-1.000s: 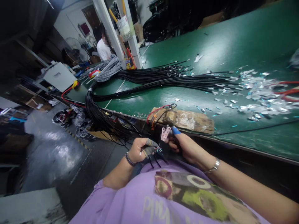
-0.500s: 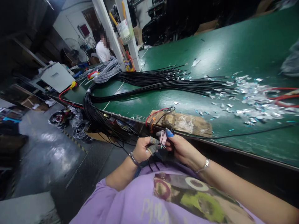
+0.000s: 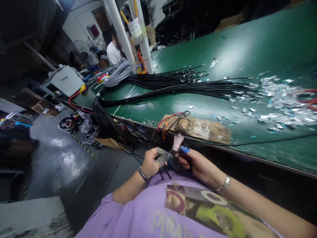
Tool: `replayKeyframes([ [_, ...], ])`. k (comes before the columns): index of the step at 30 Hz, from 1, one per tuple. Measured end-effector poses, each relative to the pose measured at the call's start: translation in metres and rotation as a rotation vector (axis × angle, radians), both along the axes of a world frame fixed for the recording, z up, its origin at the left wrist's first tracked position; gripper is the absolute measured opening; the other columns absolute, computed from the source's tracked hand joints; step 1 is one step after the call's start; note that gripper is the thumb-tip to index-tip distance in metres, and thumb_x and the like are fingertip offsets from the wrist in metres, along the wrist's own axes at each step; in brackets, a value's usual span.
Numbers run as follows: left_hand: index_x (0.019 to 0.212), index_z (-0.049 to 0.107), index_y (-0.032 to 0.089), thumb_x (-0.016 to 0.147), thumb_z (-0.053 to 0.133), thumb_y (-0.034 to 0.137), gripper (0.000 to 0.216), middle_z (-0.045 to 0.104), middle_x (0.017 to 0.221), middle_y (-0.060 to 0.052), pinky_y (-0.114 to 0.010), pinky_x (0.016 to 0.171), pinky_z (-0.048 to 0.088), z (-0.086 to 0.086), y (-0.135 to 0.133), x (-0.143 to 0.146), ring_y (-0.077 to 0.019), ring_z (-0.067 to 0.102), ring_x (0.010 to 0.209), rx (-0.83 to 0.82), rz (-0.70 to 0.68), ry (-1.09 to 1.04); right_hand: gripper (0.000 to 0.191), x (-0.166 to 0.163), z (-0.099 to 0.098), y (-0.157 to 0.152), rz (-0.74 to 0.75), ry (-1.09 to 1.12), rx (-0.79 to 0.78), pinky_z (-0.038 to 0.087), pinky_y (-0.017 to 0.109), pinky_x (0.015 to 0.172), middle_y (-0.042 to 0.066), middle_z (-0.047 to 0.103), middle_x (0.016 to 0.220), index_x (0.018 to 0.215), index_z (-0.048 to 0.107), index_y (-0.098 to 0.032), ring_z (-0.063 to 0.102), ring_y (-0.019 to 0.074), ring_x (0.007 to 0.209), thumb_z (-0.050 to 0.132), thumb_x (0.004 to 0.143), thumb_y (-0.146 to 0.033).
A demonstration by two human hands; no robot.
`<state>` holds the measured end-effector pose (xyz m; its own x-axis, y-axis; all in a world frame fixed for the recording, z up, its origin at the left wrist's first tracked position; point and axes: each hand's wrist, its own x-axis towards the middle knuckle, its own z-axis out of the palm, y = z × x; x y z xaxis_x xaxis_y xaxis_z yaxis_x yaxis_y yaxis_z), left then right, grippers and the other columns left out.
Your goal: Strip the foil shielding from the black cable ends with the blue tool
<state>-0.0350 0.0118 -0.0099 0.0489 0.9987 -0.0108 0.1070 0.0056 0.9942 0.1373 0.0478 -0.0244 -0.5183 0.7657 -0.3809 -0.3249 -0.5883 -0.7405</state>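
Observation:
My left hand (image 3: pixel 153 162) is closed around the ends of several thin black cables (image 3: pixel 165 172), with grey wraps on its thumb and forefinger. Short coloured wire tips (image 3: pixel 169 154) stick out between those fingers. My right hand (image 3: pixel 198 164) is closed on a small pinkish tool (image 3: pixel 177 142), a blue cover on its thumb, and holds the tool right at the wire tips. Both hands sit just below the front edge of the green table (image 3: pixel 247 43), above my purple shirt.
A big bundle of black cables (image 3: pixel 158 87) lies across the table and hangs over its left edge. A taped wooden block (image 3: pixel 200 127) with red wire sits by the front edge. Silver foil scraps (image 3: pixel 274 99) litter the right. White posts (image 3: pixel 123 39) and a person in white (image 3: pixel 112 53) are beyond.
The two hands have stayed close together at the wire tips. The pinkish tool has turned and now points upward. The view has shifted slightly.

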Motion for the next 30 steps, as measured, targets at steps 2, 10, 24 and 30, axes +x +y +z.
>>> replayKeyframes([
  [2, 0.071, 0.061, 0.013, 0.072, 0.065, 0.056, 0.043, 0.056, 0.049, 0.001, -0.019, 0.043, 0.04, -0.002, -0.004, 0.001, -0.0075, 0.049, 0.042, -0.008, 0.052, 0.014, 0.034, 0.002, 0.001, -0.006, 0.038, -0.046, 0.074, 0.023, 0.022, 0.042, -0.005, 0.044, 0.05, 0.068, 0.062, -0.017, 0.032, 0.0077, 0.046, 0.077, 0.06, -0.046],
  [10, 0.072, 0.065, 0.013, 0.08, 0.06, 0.035, 0.024, 0.062, 0.058, -0.002, -0.02, 0.05, 0.045, 0.001, -0.012, 0.005, -0.0096, 0.055, 0.05, 0.266, 0.063, 0.226, 0.037, -0.005, 0.021, -0.014, 0.1, -0.288, 0.47, 0.043, 0.028, 0.061, -0.001, 0.059, 0.064, 0.066, 0.058, -0.019, 0.049, 0.0146, 0.062, 0.073, 0.06, -0.053],
  [24, 0.076, 0.063, 0.015, 0.079, 0.06, 0.039, 0.024, 0.06, 0.057, 0.0, -0.02, 0.05, 0.043, -0.003, -0.007, -0.004, -0.0094, 0.052, 0.051, 0.106, 0.202, 0.195, 0.031, 0.014, 0.02, -0.017, 0.195, -0.353, 0.556, 0.043, 0.026, 0.058, -0.002, 0.055, 0.06, 0.06, 0.057, -0.017, 0.049, 0.0133, 0.059, 0.065, 0.068, -0.046],
  [30, 0.07, 0.06, 0.015, 0.086, 0.051, 0.038, 0.029, 0.057, 0.057, 0.001, -0.02, 0.053, 0.04, -0.003, -0.015, -0.002, -0.0092, 0.049, 0.053, 0.144, 0.057, 0.336, 0.034, 0.012, 0.02, -0.013, 0.039, -0.451, 0.642, 0.048, 0.03, 0.062, 0.002, 0.063, 0.069, 0.073, 0.061, -0.02, 0.055, 0.0181, 0.066, 0.06, 0.073, -0.053],
])
